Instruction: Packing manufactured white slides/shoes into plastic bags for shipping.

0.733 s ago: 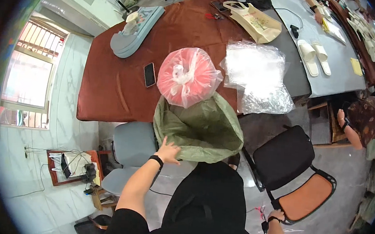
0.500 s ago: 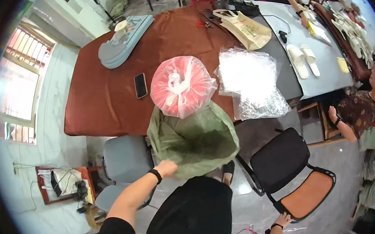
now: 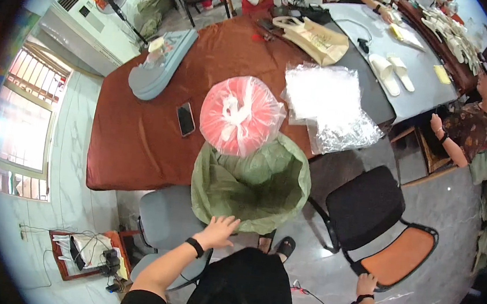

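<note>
Resting on the brown counter (image 3: 139,154) was one dark phone (image 3: 185,119); one left hand (image 3: 217,232), its grip spread wide and holding nothing, was at the near rim of one green sack (image 3: 249,190), perhaps steadying its gaping mouth; one red bundle (image 3: 242,117), probably knotted in clear plastic for containment, sat by the sack's far rim; one right hand (image 3: 367,283) met one orange-seated chair (image 3: 399,255), perhaps for balance, how firmly I couldn't tell.

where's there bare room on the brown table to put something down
Brown cloth shows bare left of the phone and between the grey-blue object and the tote bag. Right of the red bundle, it is crowded with clear plastic bags.
</note>
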`<control>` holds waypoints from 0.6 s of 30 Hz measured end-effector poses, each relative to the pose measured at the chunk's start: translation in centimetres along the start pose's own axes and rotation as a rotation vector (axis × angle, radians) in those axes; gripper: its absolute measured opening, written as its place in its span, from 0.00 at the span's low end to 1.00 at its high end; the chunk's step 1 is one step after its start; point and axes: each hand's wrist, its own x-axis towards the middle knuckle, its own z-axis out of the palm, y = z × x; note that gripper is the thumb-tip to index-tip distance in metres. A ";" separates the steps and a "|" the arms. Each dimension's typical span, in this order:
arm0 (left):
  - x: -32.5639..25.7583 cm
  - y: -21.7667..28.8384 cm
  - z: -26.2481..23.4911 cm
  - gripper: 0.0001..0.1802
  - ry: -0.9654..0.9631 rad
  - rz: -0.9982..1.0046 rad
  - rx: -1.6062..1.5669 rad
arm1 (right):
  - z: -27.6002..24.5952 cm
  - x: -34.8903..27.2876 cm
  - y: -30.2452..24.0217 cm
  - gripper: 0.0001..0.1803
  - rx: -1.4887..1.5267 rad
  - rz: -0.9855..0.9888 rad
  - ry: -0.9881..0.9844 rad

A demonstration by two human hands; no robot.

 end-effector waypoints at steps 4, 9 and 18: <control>-2.6 3.9 1.4 0.36 0.282 0.114 -0.088 | -1.4 -2.1 -6.7 0.13 0.043 -0.174 0.074; -3.3 7.2 5.5 0.24 -0.144 0.172 -0.334 | -1.2 -5.5 -13.2 0.13 0.379 -0.168 -0.079; -0.6 -3.5 17.9 0.25 -0.301 -0.216 -0.645 | -7.6 -3.6 -17.4 0.12 0.850 0.100 -0.180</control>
